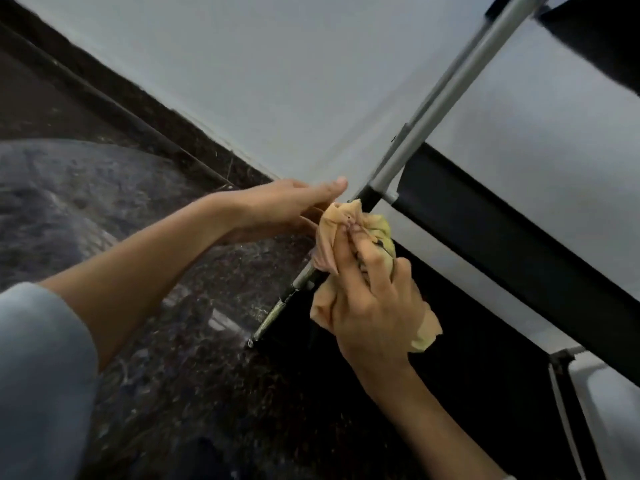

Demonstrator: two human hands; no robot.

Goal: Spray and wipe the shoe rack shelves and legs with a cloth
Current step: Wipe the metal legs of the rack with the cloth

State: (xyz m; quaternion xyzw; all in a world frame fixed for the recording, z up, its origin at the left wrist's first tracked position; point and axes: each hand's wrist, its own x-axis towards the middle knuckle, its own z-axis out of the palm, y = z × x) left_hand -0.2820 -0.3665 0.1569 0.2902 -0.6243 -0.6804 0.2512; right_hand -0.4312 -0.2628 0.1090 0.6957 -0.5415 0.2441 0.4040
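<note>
At the far left a pale blue sleeve (38, 368) covers the upper part of the left arm; beneath it lies a dark speckled stone floor (145, 244), edged by a dark skirting band (114, 95) where it meets the pale grey wall (277, 81). The left hand (287, 206) reaches across toward the rack with fingers stretched fairly straight, thumb on top; its fingertips sit beside the pole and the cloth's edge, though whether they grip anything is hidden, so I cannot tell. Next comes the slim silver-grey metal leg of the shoe rack (446, 88), running diagonally from upper right down to the floor; its lower stretch looks duller and scuffed. The crumpled yellow-peach cloth (346, 220) is bunched round this leg just below a joint; the right hand (370, 299) clutches it, fingers curled tight into the folds, pressing the cloth against the pole. To the right, a black fabric shelf (502, 226) stretches away from the joint; another black shelf (595, 36) shows in the top right corner; a white-framed part (568, 355) sits low right.
</note>
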